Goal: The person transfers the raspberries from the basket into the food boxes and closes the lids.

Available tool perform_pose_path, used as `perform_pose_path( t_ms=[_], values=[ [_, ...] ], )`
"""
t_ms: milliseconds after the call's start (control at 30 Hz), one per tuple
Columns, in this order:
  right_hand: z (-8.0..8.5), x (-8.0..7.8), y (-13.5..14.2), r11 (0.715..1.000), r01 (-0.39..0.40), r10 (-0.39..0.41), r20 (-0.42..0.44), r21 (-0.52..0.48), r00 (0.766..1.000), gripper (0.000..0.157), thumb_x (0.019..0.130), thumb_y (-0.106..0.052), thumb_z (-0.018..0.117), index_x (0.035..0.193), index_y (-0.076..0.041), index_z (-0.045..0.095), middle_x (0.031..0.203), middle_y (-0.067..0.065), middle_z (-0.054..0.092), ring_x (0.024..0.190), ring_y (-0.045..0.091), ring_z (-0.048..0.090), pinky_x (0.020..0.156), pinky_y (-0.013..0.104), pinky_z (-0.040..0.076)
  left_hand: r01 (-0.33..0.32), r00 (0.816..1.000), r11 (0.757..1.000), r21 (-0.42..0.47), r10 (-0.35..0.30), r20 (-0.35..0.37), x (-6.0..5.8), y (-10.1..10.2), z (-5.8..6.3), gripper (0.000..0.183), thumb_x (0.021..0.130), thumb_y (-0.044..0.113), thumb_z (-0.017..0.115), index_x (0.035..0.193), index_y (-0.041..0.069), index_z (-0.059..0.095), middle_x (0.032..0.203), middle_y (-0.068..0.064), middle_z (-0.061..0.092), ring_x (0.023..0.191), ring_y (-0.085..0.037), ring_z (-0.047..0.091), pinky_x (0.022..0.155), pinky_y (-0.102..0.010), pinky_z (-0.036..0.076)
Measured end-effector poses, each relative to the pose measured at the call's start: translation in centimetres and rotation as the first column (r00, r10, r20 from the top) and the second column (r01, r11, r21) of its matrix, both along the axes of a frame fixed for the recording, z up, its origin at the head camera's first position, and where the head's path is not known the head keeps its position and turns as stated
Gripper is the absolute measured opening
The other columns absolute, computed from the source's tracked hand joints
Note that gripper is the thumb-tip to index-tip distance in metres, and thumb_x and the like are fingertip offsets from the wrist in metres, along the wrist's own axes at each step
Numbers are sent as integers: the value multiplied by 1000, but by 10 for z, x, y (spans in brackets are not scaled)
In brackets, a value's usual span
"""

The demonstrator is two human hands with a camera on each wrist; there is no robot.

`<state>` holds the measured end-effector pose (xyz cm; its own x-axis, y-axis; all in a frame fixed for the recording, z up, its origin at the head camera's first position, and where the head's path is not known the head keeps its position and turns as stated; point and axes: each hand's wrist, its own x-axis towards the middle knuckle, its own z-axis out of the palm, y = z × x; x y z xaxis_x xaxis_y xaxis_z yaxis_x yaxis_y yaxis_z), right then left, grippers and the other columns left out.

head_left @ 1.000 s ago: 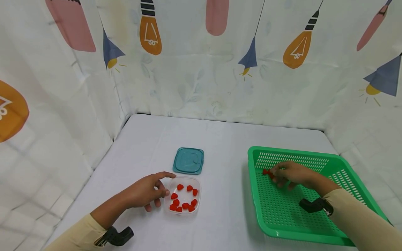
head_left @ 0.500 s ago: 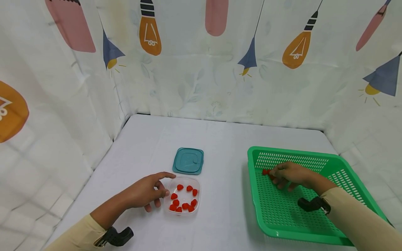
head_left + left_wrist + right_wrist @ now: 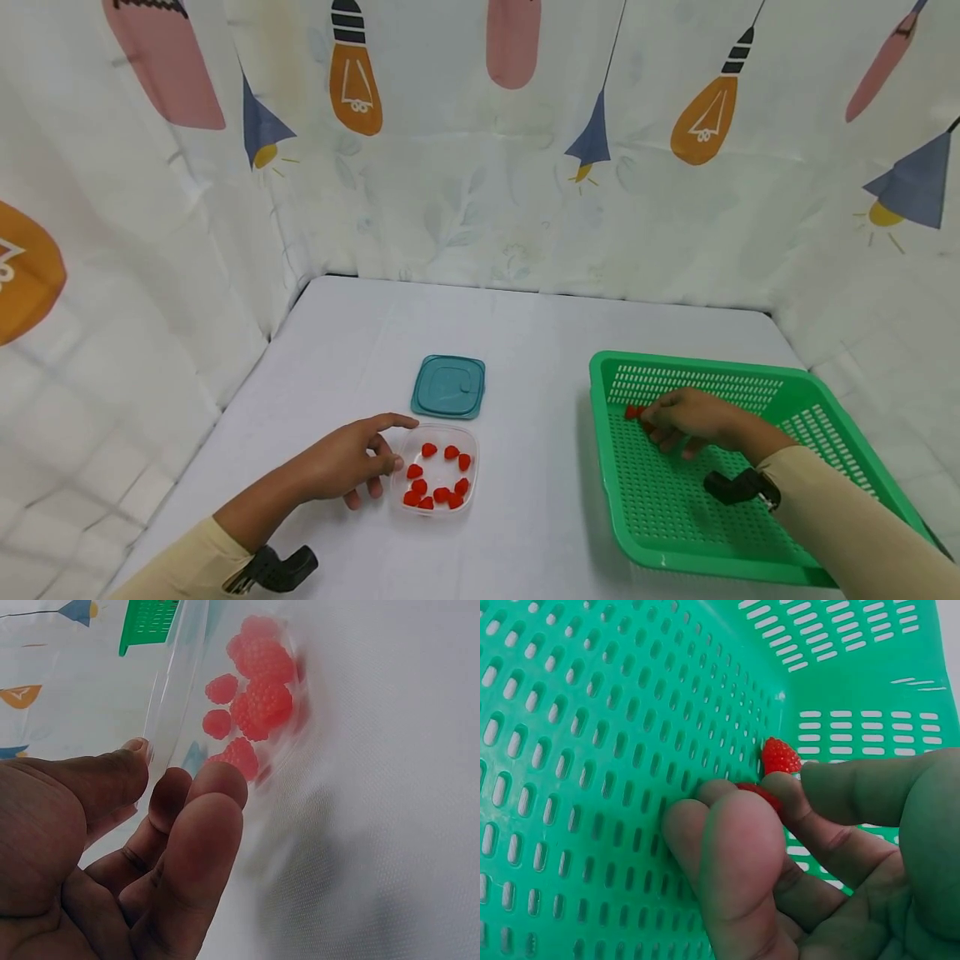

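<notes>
My left hand [image 3: 348,460] rests at the left side of a clear plastic container [image 3: 476,475]; its index finger reaches the back corner and its thumb touches the rim. Inside lie several red raspberries [image 3: 441,494], also visible through the wall in the left wrist view. My right hand [image 3: 693,421] is down inside the green basket [image 3: 630,533], near its back left corner. In the right wrist view, one raspberry [image 3: 780,757] lies just beyond the fingers. Another red piece [image 3: 759,795] is partly hidden behind the bent fingertips, which appear to touch it; the thumb stands apart from it.
A teal square lid [image 3: 450,386] lies flat behind the container on the white-covered table [image 3: 532,500]. A patterned curtain [image 3: 480,192] hangs along the back and sides. The basket's raised walls surround my right hand.
My right hand has shifted very slightly left beside the raspberries in the basket. The left hand and container keep their places; the head view has tilted a little.
</notes>
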<state>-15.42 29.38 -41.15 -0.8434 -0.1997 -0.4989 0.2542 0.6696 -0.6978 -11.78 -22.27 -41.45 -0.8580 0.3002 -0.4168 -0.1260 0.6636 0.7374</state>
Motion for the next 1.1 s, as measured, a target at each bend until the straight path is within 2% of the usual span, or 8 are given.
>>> perform_pose_path(
  t_ms=[633, 867, 1100],
  values=[
    [-2, -3, 1, 1000, 10, -10, 18, 8, 1000, 39, 104, -31, 59, 128, -1, 66, 106, 12, 71, 94, 27, 69, 66, 46, 58, 13, 1000, 1000, 11, -12, -15, -1, -3, 2, 54, 94, 15, 75, 142, 29, 55, 92, -8, 63, 63, -26, 66, 47, -37, 56],
    [-4, 2, 1, 1000, -2, 2, 41, 7, 999, 32, 105, -25, 57, 125, -2, 67, 101, 12, 68, 91, 27, 66, 67, 44, 56, 17, 1000, 1000, 5, -17, -17, -1, -2, 0, 53, 94, 16, 75, 142, 31, 55, 92, -7, 63, 63, -26, 66, 48, -37, 56],
    [-5, 5, 1, 1000, -20, 20, 40, 1, 999, 31, 105, -12, 55, 132, 2, 61, 100, 11, 70, 91, 26, 67, 65, 43, 55, -8, 1000, 1000, -20, 8, -2, 1, 1, 1, 53, 94, 14, 75, 141, 32, 56, 91, -6, 63, 64, -26, 66, 48, -36, 56]
  ],
)
